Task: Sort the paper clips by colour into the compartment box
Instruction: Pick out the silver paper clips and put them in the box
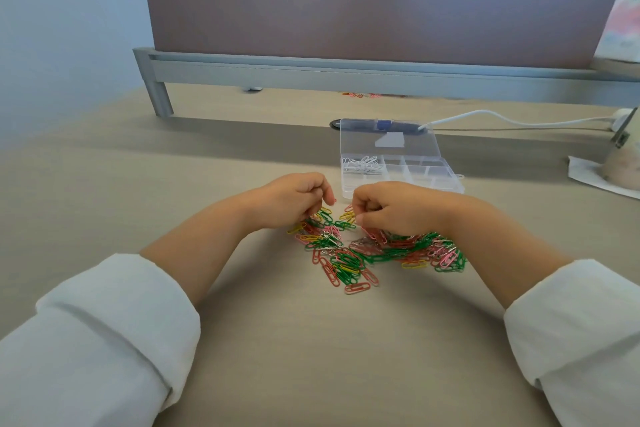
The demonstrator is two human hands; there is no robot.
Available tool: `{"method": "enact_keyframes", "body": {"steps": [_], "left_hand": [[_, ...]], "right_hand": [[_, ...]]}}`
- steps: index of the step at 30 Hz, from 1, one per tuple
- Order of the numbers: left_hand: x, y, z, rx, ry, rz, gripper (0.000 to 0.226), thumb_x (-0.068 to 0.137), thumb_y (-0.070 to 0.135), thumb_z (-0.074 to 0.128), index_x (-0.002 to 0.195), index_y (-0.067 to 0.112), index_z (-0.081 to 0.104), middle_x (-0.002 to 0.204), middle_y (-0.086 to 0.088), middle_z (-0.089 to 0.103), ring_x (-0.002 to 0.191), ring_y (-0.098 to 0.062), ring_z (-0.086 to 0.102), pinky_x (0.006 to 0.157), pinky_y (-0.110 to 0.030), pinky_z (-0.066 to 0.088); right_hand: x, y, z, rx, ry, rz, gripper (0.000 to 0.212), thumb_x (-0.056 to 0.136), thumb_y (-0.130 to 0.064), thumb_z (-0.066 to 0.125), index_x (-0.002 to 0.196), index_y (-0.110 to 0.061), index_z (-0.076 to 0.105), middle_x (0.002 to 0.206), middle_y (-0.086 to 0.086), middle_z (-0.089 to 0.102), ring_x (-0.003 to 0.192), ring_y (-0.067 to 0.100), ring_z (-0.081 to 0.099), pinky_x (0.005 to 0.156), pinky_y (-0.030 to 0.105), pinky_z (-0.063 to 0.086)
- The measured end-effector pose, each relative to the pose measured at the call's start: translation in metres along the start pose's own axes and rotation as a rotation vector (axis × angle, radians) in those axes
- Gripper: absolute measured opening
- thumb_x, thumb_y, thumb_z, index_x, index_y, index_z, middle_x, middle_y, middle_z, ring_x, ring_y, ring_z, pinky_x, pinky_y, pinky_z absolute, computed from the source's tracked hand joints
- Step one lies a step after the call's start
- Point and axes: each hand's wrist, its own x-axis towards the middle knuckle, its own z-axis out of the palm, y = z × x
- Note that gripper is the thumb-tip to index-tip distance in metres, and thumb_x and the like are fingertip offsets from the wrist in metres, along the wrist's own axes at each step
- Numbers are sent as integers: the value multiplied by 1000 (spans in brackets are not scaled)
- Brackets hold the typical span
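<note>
Head view: white cable (pixel 502 118) behind compartment box (pixel 446 185).

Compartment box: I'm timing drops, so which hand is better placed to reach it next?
Probably the right hand, directly in front of the compartment box; the left hand sits left of it, over the paper clips.

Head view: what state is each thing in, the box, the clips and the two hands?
Box, lid open, swung back.
White clips, lying in the box's far-left compartment.
Pile, mixed colours, loose on the table, unsorted.
Left hand, fingers curled at the pile's far edge; grip unclear.
Right hand, fingers curled on the pile; grip unclear.
</note>
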Motion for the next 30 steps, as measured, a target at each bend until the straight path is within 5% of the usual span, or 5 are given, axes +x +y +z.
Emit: {"method": "enact_keyframes", "body": {"steps": [8,17,21,25,30], "left_hand": [[-9,0,3,53,-12,-21,34,88,-4,32,66,18,46,55,2,37,41,-4,33,43,-16,27],[-15,2,3,408,83,201,33,97,26,40,65,29,49,54,12,42,53,1,44,54,-9,33],[-14,1,2,362,104,174,33,99,21,34,69,28,46,57,9,44,52,-3,41,51,-10,34],[-15,2,1,317,50,162,26,99,18,34,86,26,54,64,3,48,59,-10,42,57,-18,36],[-18,11,-2,431,-2,121,40,95,40,39,60,28,54,57,3,48,57,-11,44,61,-27,35]], "right_hand": [[-1,0,1,145,5,4,23,92,-7,39,104,-22,52,59,-10,54,56,1,48,57,18,37],[-2,-3,-1,175,38,15,32,91,-7,36,62,-19,47,60,-5,42,56,11,37,56,24,32],[-3,-1,0,36,36,-13,27,90,-31,57,67,-18,54,56,-8,41,53,6,38,54,22,31],[-5,2,-2,-30,8,-43,7,79,-29,71,76,-24,67,51,-7,36,44,4,37,47,15,28],[-3,0,-1,-78,16,-35,3,82,-26,69,81,-23,66,55,-7,38,51,5,39,50,18,30]]}}
